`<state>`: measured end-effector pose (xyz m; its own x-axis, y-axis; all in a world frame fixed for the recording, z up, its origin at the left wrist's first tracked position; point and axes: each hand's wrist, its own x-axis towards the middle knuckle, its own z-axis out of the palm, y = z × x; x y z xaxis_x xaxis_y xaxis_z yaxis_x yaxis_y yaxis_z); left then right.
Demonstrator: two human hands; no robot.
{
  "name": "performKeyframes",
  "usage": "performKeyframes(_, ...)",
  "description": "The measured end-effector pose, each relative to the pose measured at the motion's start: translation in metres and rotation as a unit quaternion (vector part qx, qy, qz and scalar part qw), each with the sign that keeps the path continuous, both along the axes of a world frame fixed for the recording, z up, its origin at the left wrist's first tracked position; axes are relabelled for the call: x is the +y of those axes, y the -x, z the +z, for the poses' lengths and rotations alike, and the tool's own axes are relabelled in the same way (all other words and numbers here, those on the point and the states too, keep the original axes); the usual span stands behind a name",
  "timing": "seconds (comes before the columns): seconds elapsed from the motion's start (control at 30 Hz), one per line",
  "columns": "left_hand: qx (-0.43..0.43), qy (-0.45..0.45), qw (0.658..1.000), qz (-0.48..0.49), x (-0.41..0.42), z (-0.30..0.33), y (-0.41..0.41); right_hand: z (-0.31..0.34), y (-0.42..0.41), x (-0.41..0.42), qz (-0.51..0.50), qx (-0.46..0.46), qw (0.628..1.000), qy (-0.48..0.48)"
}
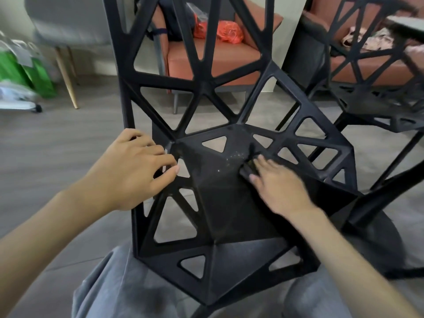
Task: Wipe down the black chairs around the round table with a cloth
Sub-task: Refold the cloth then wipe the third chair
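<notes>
From the head camera, looking down, a black chair [220, 180] stands close in front of the person's knees in grey trousers [128, 285]. It looks like hard plastic, made of flat bars that join into many triangles with holes you can see the floor through, and the middle of the seat is a solid dark patch. The left hand [135, 171] is on the left edge of the seat where the back starts, its fingers bent around a bar, so it seems to be holding the chair steady. The right hand [275, 182] lies with flat fingers on the seat, pressing down on something small and dark that I think is the cloth [249, 167]; it is hard to see because it is nearly the same colour as the chair. Just left of it there are little pale specks [231, 157] on the seat, like dust or crumbs. So the step in hand looks like wiping the seat of this chair. Next, the right hand would need to push the cloth left over those specks, and then along the thin bars. A second black chair [371, 88] of the same shape stands to the right, further back, and still needs its turn. Behind are an orange sofa [206, 58] that looks soft, with an orange bag [227, 31] on it, and a smooth grey floor [57, 145].
</notes>
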<state>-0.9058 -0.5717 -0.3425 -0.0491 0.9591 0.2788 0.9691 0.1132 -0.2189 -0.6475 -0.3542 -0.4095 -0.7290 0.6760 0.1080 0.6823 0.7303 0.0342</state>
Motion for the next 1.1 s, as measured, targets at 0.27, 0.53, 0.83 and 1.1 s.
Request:
performKeyframes(0.27, -0.005, -0.006, 1.000, 0.002, -0.002, -0.003, 0.000, 0.004, 0.056, -0.085, 0.154, 0.029, 0.982, 0.109)
performKeyframes(0.53, -0.028, -0.021, 0.999, -0.003, -0.006, -0.001, -0.002, -0.006, 0.033, 0.058, -0.076, -0.052, 0.996, -0.005)
performKeyframes(0.83, -0.083, -0.043, 0.996, -0.001, -0.006, 0.000, -0.007, -0.006, 0.102, -0.071, 0.137, 0.037, 0.985, 0.093)
performKeyframes(1.1, -0.095, -0.020, 0.995, -0.001, -0.009, 0.004, -0.007, -0.010, 0.076, 0.051, 0.034, -0.025, 0.998, 0.046)
